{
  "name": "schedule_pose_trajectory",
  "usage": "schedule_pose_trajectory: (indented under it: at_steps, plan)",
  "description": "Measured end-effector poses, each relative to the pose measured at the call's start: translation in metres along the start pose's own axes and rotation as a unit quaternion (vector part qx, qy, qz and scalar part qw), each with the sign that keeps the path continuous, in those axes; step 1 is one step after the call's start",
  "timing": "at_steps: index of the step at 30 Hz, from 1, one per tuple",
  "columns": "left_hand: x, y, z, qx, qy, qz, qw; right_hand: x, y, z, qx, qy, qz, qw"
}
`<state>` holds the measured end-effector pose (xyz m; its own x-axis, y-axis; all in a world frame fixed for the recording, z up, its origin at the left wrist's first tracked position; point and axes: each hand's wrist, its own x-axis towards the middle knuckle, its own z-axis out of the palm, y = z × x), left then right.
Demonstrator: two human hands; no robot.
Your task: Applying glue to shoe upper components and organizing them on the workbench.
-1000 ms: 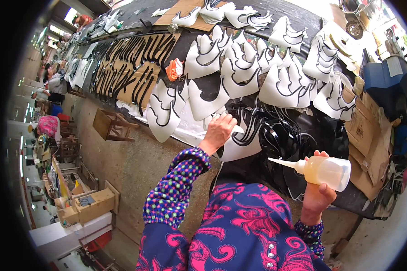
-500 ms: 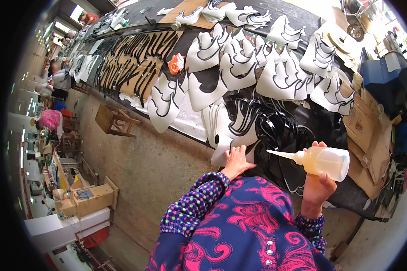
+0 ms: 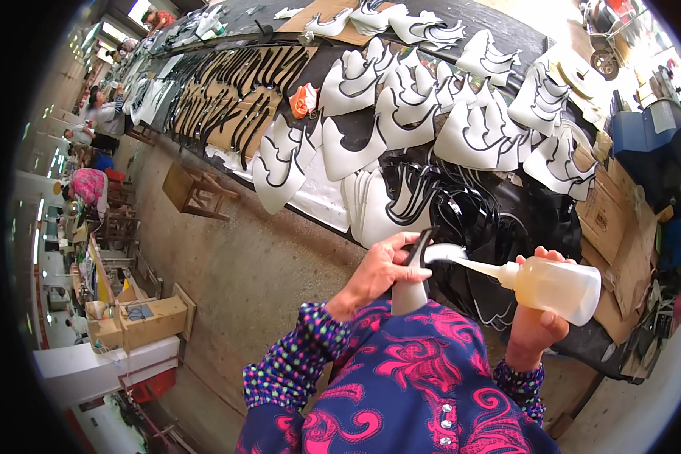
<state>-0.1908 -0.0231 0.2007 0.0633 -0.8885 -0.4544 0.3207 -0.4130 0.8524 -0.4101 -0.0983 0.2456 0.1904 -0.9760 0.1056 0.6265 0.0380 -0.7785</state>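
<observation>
Squeeze bottle (image 3: 560, 290), gripped sideways in the curled right hand (image 3: 531, 327) at lower right of the frame, presumably so its nozzle (image 3: 480, 267) faces the dark-edged white piece (image 3: 410, 297) pinched by the left hand (image 3: 377, 272) at lower centre.

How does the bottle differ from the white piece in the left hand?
The bottle is cloudy and partly see-through; the white piece has a black edge. The bottle is rounded, with a long thin nozzle; the white piece is thin and curved. The right hand holds the bottle nearly sideways; the left hand pinches the white piece. Both are pale and hand-held.
</observation>
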Motion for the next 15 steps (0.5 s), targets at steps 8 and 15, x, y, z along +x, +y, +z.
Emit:
schedule_pose_trajectory:
  at_steps: [8, 15]
  plan:
    - [-0.043, 0.039, 0.022, -0.1, 0.041, -0.015, 0.994, 0.006, 0.007, 0.018, -0.014, -0.093, -0.045, 0.995]
    - [-0.049, 0.048, 0.019, -0.12, 0.04, -0.036, 0.991, 0.008, 0.019, 0.018, -0.027, -0.137, -0.054, 0.989]
